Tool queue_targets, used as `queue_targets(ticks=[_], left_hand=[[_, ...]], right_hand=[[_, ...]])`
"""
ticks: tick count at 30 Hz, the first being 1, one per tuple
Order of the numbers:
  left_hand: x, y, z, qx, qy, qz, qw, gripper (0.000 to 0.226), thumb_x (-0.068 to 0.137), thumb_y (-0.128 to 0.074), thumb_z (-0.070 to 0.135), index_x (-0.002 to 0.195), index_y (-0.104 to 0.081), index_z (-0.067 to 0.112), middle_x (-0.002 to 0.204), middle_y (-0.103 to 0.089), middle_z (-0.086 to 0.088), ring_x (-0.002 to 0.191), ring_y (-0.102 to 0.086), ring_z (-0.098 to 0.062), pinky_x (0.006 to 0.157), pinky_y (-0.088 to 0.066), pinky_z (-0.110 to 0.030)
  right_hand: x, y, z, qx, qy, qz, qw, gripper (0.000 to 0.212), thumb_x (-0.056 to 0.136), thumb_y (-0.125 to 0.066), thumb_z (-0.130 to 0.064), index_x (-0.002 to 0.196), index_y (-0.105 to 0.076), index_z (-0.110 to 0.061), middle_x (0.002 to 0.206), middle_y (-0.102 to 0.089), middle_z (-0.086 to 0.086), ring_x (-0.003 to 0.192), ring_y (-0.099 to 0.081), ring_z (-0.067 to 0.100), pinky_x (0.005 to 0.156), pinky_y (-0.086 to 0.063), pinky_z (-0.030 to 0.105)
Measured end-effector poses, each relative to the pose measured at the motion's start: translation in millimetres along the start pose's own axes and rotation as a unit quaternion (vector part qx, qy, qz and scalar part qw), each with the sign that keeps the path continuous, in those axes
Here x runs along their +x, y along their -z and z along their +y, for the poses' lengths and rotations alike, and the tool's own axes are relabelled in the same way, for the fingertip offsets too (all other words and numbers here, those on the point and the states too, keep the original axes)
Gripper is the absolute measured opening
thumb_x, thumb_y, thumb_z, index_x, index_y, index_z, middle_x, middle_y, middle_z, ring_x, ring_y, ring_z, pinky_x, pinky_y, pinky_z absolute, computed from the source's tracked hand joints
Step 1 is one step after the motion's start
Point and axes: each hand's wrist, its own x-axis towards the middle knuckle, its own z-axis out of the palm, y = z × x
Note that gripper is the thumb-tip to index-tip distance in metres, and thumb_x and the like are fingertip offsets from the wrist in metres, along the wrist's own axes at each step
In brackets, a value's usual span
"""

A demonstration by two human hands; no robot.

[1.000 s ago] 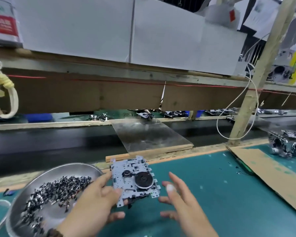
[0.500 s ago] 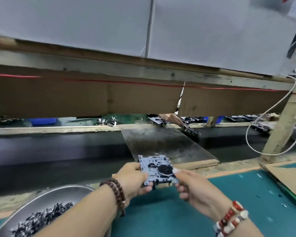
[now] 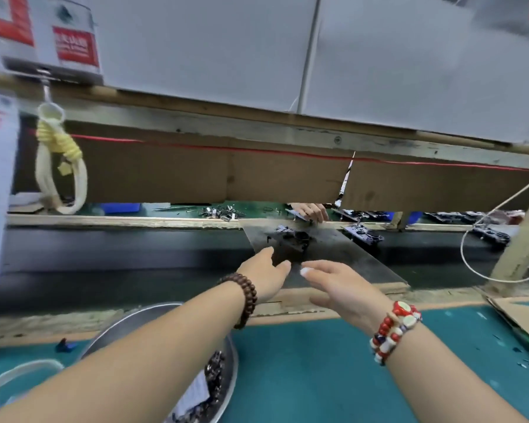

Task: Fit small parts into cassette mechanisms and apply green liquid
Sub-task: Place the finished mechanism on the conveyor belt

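A cassette mechanism (image 3: 290, 236) lies dark and blurred on the upper part of a clear sloping plate (image 3: 348, 257) over the black conveyor belt (image 3: 119, 254). My left hand (image 3: 266, 274) and my right hand (image 3: 336, 277) are stretched out just below it, fingers straight, holding nothing. A steel bowl (image 3: 226, 358) with several small dark parts sits under my left forearm on the green mat (image 3: 318, 377).
Another person's hand (image 3: 310, 212) works beyond the belt, where more mechanisms (image 3: 364, 235) lie. A low cardboard-fronted shelf (image 3: 196, 178) hangs overhead. A wooden post (image 3: 522, 239) with a white cable (image 3: 477, 270) stands right, and cardboard (image 3: 519, 319) lies on the mat.
Both hands carried the mechanism forward from the mat to the sloping plate and let it go. It now lies on the plate beyond my fingertips.
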Motion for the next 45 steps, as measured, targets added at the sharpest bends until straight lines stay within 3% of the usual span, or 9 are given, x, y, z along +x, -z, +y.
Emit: queue_targets(ticks=[7, 11, 17, 23, 29, 33, 37, 41, 45], left_hand=[[-124.1, 56.9, 13.6, 0.066, -0.074, 0.082, 0.992, 0.051, 0.097, -0.043, 0.032, 0.143, -0.032, 0.013, 0.143, -0.043, -0.007, 0.125, -0.047, -0.024, 0.101, -0.042, -0.034], [-184.5, 76.7, -4.8, 0.188, -0.082, 0.130, 0.970, 0.048, 0.096, -0.044, 0.030, 0.139, -0.036, 0.010, 0.132, -0.053, -0.010, 0.111, -0.054, -0.023, 0.086, -0.042, -0.028], [-253.9, 78.8, -73.4, 0.373, 0.000, 0.054, 0.926, 0.029, 0.093, -0.045, 0.026, 0.113, -0.064, 0.017, 0.115, -0.065, -0.005, 0.103, -0.059, -0.022, 0.085, -0.043, -0.027], [-286.4, 75.3, -130.7, 0.409, 0.077, 0.051, 0.908, 0.033, 0.094, -0.046, 0.029, 0.126, -0.053, 0.027, 0.131, -0.049, 0.003, 0.123, -0.043, -0.019, 0.104, -0.035, -0.044], [-323.7, 77.0, -159.5, 0.376, -0.006, 0.188, 0.907, 0.028, 0.095, -0.042, 0.032, 0.122, -0.045, 0.027, 0.118, -0.041, 0.004, 0.112, -0.037, -0.016, 0.098, -0.033, -0.028], [-350.2, 70.6, -183.7, 0.412, 0.027, 0.170, 0.895, 0.036, 0.095, -0.039, 0.034, 0.129, -0.033, 0.024, 0.124, -0.035, 0.002, 0.111, -0.037, -0.017, 0.098, -0.031, -0.026], [-358.5, 61.3, -188.8, 0.410, 0.005, 0.151, 0.899, 0.049, 0.082, -0.066, 0.030, 0.125, -0.051, 0.011, 0.114, -0.054, -0.004, 0.098, -0.056, -0.023, 0.088, -0.049, -0.030], [-354.8, 52.6, -199.9, 0.391, -0.026, 0.154, 0.907, 0.055, 0.097, -0.011, 0.045, 0.143, -0.029, 0.021, 0.139, -0.032, 0.007, 0.126, -0.036, -0.013, 0.107, -0.028, -0.019], [-354.4, 51.6, -198.7, 0.371, 0.034, 0.073, 0.925, 0.107, 0.054, 0.025, 0.076, 0.146, -0.009, 0.034, 0.148, -0.009, 0.015, 0.137, -0.009, -0.010, 0.113, -0.020, -0.023]], right_hand=[[-119.2, -24.8, -60.2, -0.111, 0.112, -0.070, 0.985, 0.011, 0.093, -0.053, -0.021, 0.090, -0.063, -0.021, 0.099, -0.063, -0.004, 0.095, -0.056, 0.008, 0.077, -0.049, 0.023], [-168.9, -73.0, -69.0, -0.274, 0.171, -0.098, 0.941, 0.031, 0.089, -0.054, -0.029, 0.093, -0.067, -0.002, 0.102, -0.067, 0.020, 0.085, -0.060, 0.025, 0.088, -0.051, 0.048], [-201.5, -145.2, -39.2, -0.365, 0.209, -0.153, 0.894, 0.022, 0.091, -0.050, -0.024, 0.096, -0.068, -0.011, 0.096, -0.068, 0.007, 0.078, -0.053, 0.018, 0.057, -0.038, 0.025], [-199.8, -187.2, 13.4, -0.326, 0.145, -0.179, 0.917, 0.027, 0.092, -0.052, -0.016, 0.116, -0.062, -0.011, 0.122, -0.062, 0.005, 0.112, -0.056, 0.017, 0.092, -0.039, 0.020], [-208.3, -231.8, 33.1, -0.227, 0.088, -0.217, 0.945, 0.013, 0.088, -0.056, -0.034, 0.087, -0.059, -0.021, 0.098, -0.065, 0.005, 0.096, -0.061, 0.019, 0.091, -0.050, 0.035], [-217.3, -256.3, 37.3, -0.173, 0.059, -0.227, 0.956, 0.024, 0.079, -0.063, -0.038, 0.084, -0.048, -0.019, 0.102, -0.064, 0.012, 0.099, -0.062, 0.026, 0.085, -0.053, 0.045], [-214.5, -257.3, 45.8, -0.109, 0.017, -0.227, 0.967, 0.028, 0.077, -0.068, -0.034, 0.082, -0.044, -0.021, 0.093, -0.060, 0.005, 0.076, -0.064, 0.017, 0.074, -0.058, 0.040], [-204.4, -245.2, 51.4, -0.066, 0.011, -0.202, 0.977, 0.022, 0.085, -0.060, -0.036, 0.084, -0.047, -0.019, 0.076, -0.058, -0.002, 0.062, -0.058, 0.013, 0.063, -0.055, 0.033], [-178.7, -233.1, 53.9, -0.260, 0.157, -0.089, 0.949, 0.016, 0.090, -0.057, -0.030, 0.101, -0.048, -0.022, 0.091, -0.052, -0.008, 0.085, -0.051, 0.013, 0.082, -0.041, 0.026]])
